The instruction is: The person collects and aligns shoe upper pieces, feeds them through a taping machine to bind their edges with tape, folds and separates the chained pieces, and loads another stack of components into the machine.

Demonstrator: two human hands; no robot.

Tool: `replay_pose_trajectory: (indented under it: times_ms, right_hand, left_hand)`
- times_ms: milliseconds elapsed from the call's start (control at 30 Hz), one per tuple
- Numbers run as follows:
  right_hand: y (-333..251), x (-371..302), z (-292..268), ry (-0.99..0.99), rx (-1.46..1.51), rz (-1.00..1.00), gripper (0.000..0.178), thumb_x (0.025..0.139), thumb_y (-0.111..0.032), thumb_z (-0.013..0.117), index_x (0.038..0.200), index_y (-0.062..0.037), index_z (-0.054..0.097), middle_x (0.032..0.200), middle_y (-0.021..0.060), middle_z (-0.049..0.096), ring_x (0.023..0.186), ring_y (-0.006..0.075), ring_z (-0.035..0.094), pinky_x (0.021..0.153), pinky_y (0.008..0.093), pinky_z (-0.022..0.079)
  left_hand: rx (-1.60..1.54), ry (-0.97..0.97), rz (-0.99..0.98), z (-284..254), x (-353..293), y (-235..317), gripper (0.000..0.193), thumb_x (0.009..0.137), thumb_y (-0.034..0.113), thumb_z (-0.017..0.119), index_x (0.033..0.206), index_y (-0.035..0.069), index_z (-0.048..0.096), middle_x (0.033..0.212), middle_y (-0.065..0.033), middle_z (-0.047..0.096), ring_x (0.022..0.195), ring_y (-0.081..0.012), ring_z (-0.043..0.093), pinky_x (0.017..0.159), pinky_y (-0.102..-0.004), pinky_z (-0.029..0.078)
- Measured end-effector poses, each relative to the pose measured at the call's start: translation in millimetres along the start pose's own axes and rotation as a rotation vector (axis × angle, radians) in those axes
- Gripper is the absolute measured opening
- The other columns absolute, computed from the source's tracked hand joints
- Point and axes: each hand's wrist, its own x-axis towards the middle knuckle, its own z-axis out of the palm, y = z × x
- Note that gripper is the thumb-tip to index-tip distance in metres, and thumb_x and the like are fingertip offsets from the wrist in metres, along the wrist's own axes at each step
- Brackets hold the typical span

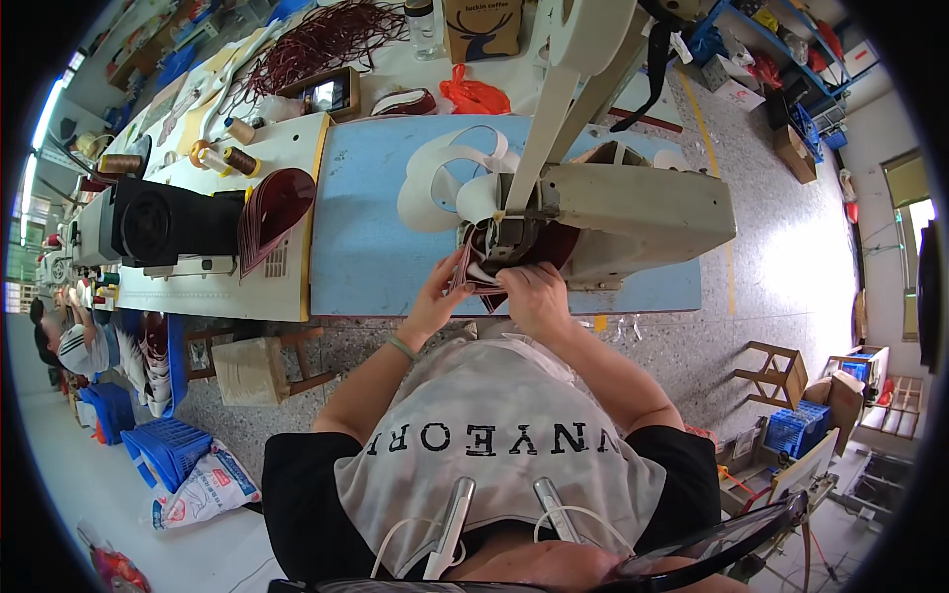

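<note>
The single head view is a wide fisheye from the wearer's head, just above the near side of the blue tabletop (366, 237), facing steeply down and forward across it. The tabletop sits at mid-distance in the upper middle; the left hand (435, 296) and right hand (537, 295) show at its near edge. Closer to the lens, on the wearer's side of it, come the shirt (494, 395) and, at the lower rim, a dark glasses frame (761, 524). The field reaches a white worktable (217, 306) left of the tabletop and a window (907, 208) far to its right.
</note>
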Motion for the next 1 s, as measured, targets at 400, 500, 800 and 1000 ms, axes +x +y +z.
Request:
replay_pose_trajectory:
  times_ms: [400,500,800,1000]
  right_hand:
    - [-11,41,-87,-0.099,0.393,-0.215,0.015,0.075,-0.008,0.07,0.086,-0.0078,0.06,0.074,0.0036,0.06,0.074,0.0223,0.059,0.082,0.0379,0.04]
    - [-6,35,-84,-0.127,0.347,-0.22,0.018,0.072,-0.011,0.073,0.086,-0.0082,0.062,0.074,0.0032,0.061,0.076,0.0215,0.059,0.084,0.0372,0.039]
    - [36,24,-73,-0.009,0.627,0.24,0.012,0.072,-0.012,0.077,0.078,-0.007,0.068,0.08,0.0066,0.065,0.077,0.0181,0.062,0.075,0.0328,0.047]
    - [46,36,-64,0.002,1.344,0.57,0.027,0.073,-0.003,0.078,0.097,-0.0011,0.065,0.091,0.0036,0.065,0.086,0.0133,0.06,0.076,0.0282,0.05]
  left_hand:
    - [1.061,-0.461,0.555,-3,41,158,0.032,0.073,0.011,0.069,0.103,0.016,0.065,0.075,-0.0053,0.063,0.071,-0.0197,0.061,0.063,-0.0327,0.044]
    - [1.112,-0.571,0.566,-16,65,161,0.022,0.078,0.015,0.068,0.1,0.018,0.067,0.059,-0.0032,0.058,0.052,-0.0223,0.058,0.058,-0.0342,0.046]
    - [0.49,-0.526,0.023,-24,64,157,0.014,0.092,0.017,0.06,0.097,0.004,0.063,0.064,-0.0046,0.061,0.056,-0.016,0.064,0.052,-0.0294,0.051]
    - [-0.011,-0.364,-0.048,-11,46,170,0.016,0.096,0.017,0.056,0.095,0.001,0.058,0.06,-0.0002,0.055,0.054,-0.0113,0.061,0.049,-0.0254,0.047]
